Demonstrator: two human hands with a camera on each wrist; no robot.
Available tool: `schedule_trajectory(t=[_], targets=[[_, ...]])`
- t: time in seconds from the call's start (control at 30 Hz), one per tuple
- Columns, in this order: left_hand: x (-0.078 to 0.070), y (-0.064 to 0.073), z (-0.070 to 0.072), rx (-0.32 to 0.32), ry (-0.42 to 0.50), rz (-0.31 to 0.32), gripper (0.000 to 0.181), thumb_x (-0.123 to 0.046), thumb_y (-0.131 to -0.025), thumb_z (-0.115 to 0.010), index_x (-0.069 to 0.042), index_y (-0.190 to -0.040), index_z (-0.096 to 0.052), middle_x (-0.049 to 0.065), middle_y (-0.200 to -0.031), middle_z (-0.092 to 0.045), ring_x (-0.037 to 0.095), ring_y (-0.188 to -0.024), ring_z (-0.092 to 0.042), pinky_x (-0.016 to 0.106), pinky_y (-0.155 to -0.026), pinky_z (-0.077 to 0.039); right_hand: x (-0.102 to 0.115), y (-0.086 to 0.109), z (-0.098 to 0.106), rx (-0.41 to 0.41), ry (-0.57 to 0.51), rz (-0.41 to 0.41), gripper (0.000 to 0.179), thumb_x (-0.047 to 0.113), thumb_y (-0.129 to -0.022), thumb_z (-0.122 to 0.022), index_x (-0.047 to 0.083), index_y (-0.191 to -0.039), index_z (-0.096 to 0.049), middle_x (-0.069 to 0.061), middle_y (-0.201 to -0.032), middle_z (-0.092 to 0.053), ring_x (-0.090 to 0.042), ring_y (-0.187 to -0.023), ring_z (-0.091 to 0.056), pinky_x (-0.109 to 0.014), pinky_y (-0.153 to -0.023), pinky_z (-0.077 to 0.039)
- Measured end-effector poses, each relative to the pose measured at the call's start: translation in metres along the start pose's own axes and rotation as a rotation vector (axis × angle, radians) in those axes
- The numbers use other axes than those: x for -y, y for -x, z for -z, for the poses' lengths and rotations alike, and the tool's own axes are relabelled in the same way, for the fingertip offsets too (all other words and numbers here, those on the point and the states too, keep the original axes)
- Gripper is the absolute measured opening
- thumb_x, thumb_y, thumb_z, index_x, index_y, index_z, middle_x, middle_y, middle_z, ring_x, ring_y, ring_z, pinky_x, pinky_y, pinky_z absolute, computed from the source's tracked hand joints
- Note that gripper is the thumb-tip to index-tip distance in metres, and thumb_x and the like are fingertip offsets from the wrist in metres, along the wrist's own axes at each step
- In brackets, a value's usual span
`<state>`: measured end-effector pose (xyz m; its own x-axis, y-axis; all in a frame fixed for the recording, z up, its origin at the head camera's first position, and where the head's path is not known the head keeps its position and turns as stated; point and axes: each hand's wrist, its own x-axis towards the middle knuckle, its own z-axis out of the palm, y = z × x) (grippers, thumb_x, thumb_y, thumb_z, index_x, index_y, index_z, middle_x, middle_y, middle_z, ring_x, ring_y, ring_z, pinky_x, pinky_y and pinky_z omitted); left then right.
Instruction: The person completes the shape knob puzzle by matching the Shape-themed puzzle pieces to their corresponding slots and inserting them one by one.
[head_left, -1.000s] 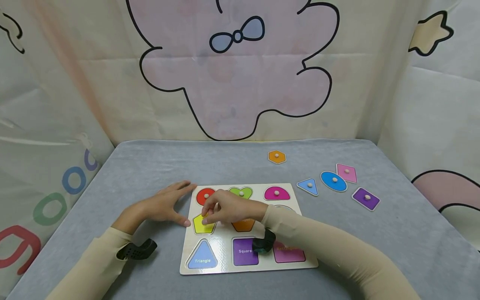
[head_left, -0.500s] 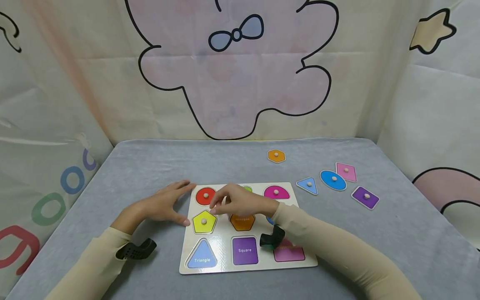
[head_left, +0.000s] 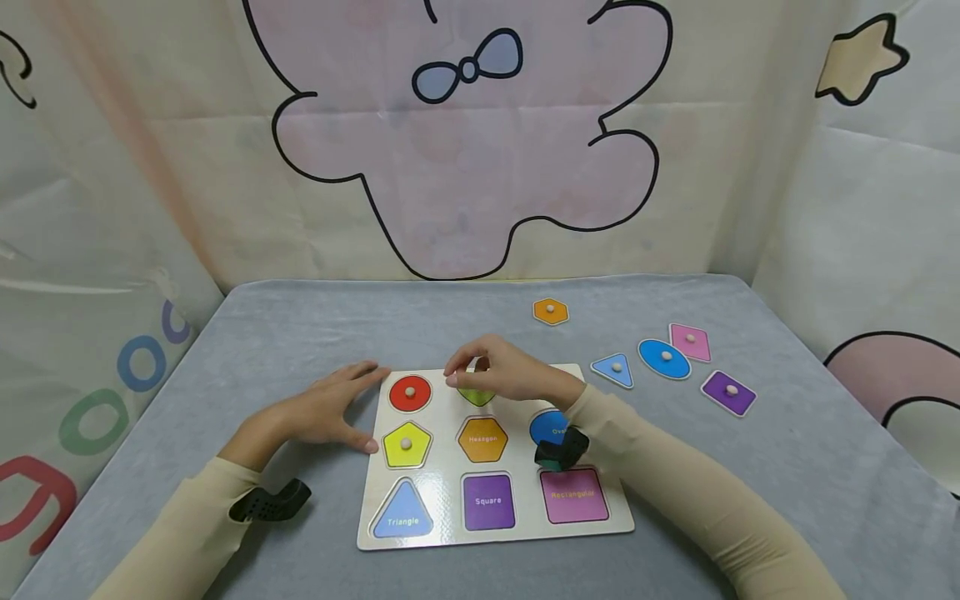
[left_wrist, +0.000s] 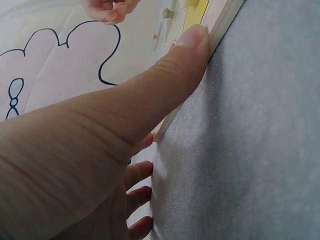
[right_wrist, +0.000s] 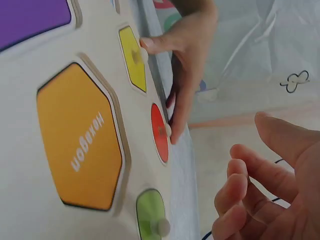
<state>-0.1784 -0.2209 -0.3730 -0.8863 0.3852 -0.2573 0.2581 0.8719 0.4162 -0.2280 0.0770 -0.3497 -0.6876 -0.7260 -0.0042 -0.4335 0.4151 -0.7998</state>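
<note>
Rest your left hand point(head_left: 322, 412) lightly, its thumb spread from the fingers and against the puzzle board point(head_left: 446, 508), so the board stays put. Your right hand point(head_left: 510, 371) pinches nothing, fingers loosely curled with the thumb apart, just above the green knobbed piece point(head_left: 476, 398) seated in the board; avoid brushing it. Beyond lie the loose blue triangle point(head_left: 611, 372), blue oval point(head_left: 660, 364) and, farthest, orange hexagon piece point(head_left: 551, 317), all apart from your fingertips.
</note>
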Motion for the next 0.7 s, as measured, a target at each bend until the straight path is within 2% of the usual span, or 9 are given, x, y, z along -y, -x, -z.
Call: schedule_trajectory(t=[0.13, 0.23, 0.33, 0.43, 0.57, 0.7], targets=[[0.001, 0.001, 0.0, -0.001, 0.002, -0.009, 0.111, -0.052, -0.07, -0.088, -0.017, -0.159, -0.032, 0.021, -0.164, -0.028, 0.049, -0.147, -0.029, 0.073, -0.112, -0.032, -0.006, 0.0, 0.009, -0.042, 0.004, 0.0, 0.026, 0.019, -0.098, -0.067, 0.001, -0.114, -0.073, -0.01, -0.108, -0.072, -0.022, -0.089, -0.059, -0.024, -0.074, -0.051], [0.0, 0.002, 0.001, -0.001, 0.001, -0.015, 0.111, -0.052, -0.07, -0.088, -0.016, -0.159, -0.032, 0.021, -0.164, -0.028, 0.049, -0.147, -0.029, 0.074, -0.111, -0.032, -0.011, 0.001, 0.018, -0.079, 0.003, -0.006, 0.027, 0.02, -0.099, -0.065, 0.0, -0.116, -0.072, -0.012, -0.11, -0.071, -0.031, -0.089, -0.062, -0.029, -0.075, -0.054], [0.0, 0.002, 0.001, -0.002, 0.001, -0.015, 0.111, -0.051, -0.07, -0.088, -0.016, -0.159, -0.032, 0.021, -0.164, -0.028, 0.049, -0.147, -0.029, 0.073, -0.111, -0.032, -0.016, 0.003, 0.029, -0.117, -0.021, -0.013, 0.028, 0.018, -0.101, -0.063, -0.002, -0.118, -0.07, -0.015, -0.114, -0.07, -0.042, -0.086, -0.062, -0.04, -0.078, -0.057], [-0.001, 0.002, 0.001, -0.001, 0.001, -0.016, 0.111, -0.051, -0.071, -0.088, -0.016, -0.159, -0.032, 0.021, -0.163, -0.028, 0.049, -0.147, -0.029, 0.073, -0.111, -0.032, -0.019, 0.004, 0.039, -0.149, -0.049, -0.041, 0.029, 0.018, -0.101, -0.062, -0.003, -0.12, -0.069, -0.017, -0.116, -0.068, -0.049, -0.084, -0.058, -0.035, -0.071, -0.055], [0.0, 0.002, 0.001, -0.001, 0.003, -0.016, 0.111, -0.051, -0.07, -0.088, -0.016, -0.159, -0.032, 0.021, -0.163, -0.029, 0.049, -0.146, -0.03, 0.073, -0.111, -0.033, -0.024, 0.003, 0.05, -0.198, -0.054, -0.091, 0.031, 0.021, -0.101, -0.063, -0.001, -0.122, -0.068, -0.017, -0.117, -0.066, -0.048, -0.084, -0.057, -0.023, -0.062, -0.046], [0.001, 0.002, 0.001, -0.007, 0.006, -0.021, 0.11, -0.051, -0.07, -0.088, -0.016, -0.159, -0.032, 0.021, -0.163, -0.029, 0.048, -0.147, -0.03, 0.072, -0.111, -0.033, -0.035, 0.001, 0.062, -0.258, -0.032, -0.114, 0.033, 0.024, -0.101, -0.063, 0.001, -0.124, -0.068, -0.017, -0.117, -0.066, -0.045, -0.084, -0.057, -0.023, -0.061, -0.047]])
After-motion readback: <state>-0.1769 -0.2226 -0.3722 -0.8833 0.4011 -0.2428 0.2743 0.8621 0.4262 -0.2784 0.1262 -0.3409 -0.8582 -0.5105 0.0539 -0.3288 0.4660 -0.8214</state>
